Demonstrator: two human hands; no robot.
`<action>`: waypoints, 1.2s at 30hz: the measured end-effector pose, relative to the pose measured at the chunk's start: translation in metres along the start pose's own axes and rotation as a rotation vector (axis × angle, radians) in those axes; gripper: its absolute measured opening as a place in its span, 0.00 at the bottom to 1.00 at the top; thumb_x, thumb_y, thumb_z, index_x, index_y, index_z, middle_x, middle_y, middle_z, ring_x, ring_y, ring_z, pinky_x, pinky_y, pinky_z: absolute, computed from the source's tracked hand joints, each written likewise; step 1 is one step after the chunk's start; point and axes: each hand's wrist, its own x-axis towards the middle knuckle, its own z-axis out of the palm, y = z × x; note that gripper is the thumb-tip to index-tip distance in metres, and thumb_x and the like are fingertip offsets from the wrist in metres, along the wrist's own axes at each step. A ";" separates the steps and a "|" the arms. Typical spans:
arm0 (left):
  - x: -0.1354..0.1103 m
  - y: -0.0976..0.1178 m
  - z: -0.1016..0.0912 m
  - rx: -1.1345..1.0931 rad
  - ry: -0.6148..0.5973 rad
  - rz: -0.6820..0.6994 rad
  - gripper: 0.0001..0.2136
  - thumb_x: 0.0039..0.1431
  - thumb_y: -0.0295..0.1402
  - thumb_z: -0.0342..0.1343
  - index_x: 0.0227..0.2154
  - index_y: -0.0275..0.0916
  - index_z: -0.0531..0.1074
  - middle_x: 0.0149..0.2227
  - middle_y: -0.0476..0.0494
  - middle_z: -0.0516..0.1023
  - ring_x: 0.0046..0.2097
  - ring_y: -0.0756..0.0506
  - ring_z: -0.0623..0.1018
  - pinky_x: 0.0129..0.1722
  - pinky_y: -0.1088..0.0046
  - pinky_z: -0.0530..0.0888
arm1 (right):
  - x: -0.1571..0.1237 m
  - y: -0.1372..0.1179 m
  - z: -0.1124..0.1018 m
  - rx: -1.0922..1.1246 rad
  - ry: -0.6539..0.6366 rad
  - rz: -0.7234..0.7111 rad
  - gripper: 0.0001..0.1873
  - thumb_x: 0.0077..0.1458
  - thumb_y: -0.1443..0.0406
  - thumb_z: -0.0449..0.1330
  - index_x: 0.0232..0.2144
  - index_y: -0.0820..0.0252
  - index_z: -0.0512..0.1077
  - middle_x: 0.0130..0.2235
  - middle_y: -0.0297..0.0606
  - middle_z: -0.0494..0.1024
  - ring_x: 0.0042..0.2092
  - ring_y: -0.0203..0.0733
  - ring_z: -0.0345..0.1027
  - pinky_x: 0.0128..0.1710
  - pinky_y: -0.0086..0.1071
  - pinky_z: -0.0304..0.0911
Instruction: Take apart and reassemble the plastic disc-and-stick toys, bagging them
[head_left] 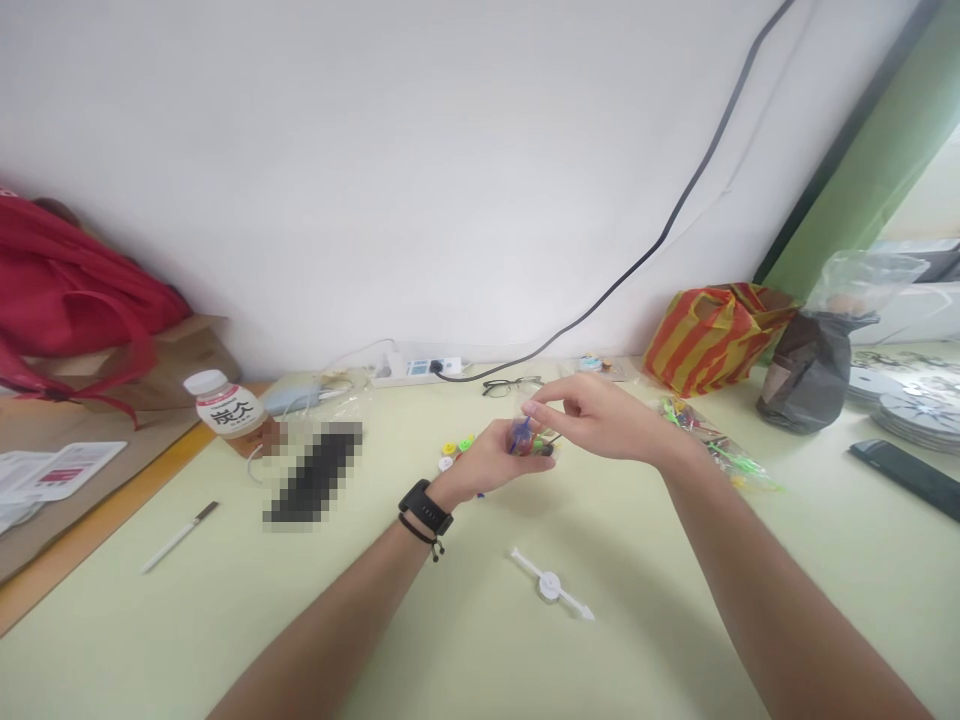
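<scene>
My left hand (491, 462) is closed round a small cluster of coloured plastic pieces (529, 440), blue, red and green, held above the pale green table (420, 620). A black watch sits on that wrist. My right hand (592, 415) is over the cluster, its thumb and forefinger pinching the top of the blue piece. A white plastic rod with a round hub (551, 584) lies on the table nearer to me. Small yellow, green and white round parts (456, 450) lie just left of my left hand.
A white-capped bottle (229, 410) stands at the left, a white pen (180, 537) nearer. Glasses (510, 385) and a power strip (420, 368) lie by the wall. At the right are a bag of coloured parts (712, 445), a striped bag (712, 335), a dark bag (810, 375) and a black phone (904, 475).
</scene>
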 end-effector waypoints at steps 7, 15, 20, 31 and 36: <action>0.000 -0.001 -0.001 0.004 -0.010 0.006 0.25 0.51 0.48 0.70 0.24 0.39 0.59 0.26 0.54 0.56 0.27 0.52 0.57 0.26 0.71 0.53 | -0.001 0.005 -0.002 -0.037 0.020 -0.032 0.24 0.70 0.51 0.51 0.32 0.55 0.80 0.36 0.36 0.82 0.36 0.41 0.71 0.35 0.33 0.59; 0.001 -0.004 -0.001 0.059 -0.023 0.024 0.23 0.54 0.45 0.68 0.24 0.40 0.57 0.26 0.54 0.53 0.27 0.52 0.55 0.26 0.70 0.52 | -0.001 0.005 0.000 -0.081 -0.073 0.016 0.23 0.70 0.53 0.51 0.36 0.53 0.82 0.27 0.32 0.79 0.27 0.37 0.64 0.29 0.32 0.55; 0.001 -0.003 -0.002 0.065 -0.013 0.017 0.24 0.53 0.46 0.68 0.25 0.40 0.57 0.26 0.54 0.53 0.27 0.52 0.55 0.26 0.71 0.52 | -0.001 0.005 -0.001 -0.090 -0.046 0.030 0.22 0.70 0.53 0.51 0.35 0.53 0.82 0.30 0.34 0.81 0.29 0.39 0.68 0.31 0.33 0.57; 0.000 0.000 -0.006 -0.019 -0.010 0.045 0.19 0.52 0.44 0.69 0.26 0.38 0.66 0.25 0.54 0.59 0.28 0.51 0.61 0.28 0.73 0.57 | -0.003 0.001 -0.002 -0.174 0.123 0.112 0.33 0.70 0.46 0.46 0.19 0.57 0.67 0.20 0.32 0.64 0.24 0.37 0.56 0.27 0.34 0.46; -0.001 0.002 -0.005 -0.063 0.002 0.035 0.15 0.52 0.42 0.70 0.33 0.37 0.74 0.29 0.50 0.68 0.32 0.48 0.70 0.32 0.72 0.64 | -0.004 0.000 -0.006 -0.249 0.181 0.191 0.34 0.70 0.47 0.46 0.16 0.56 0.61 0.19 0.30 0.56 0.23 0.35 0.49 0.27 0.34 0.42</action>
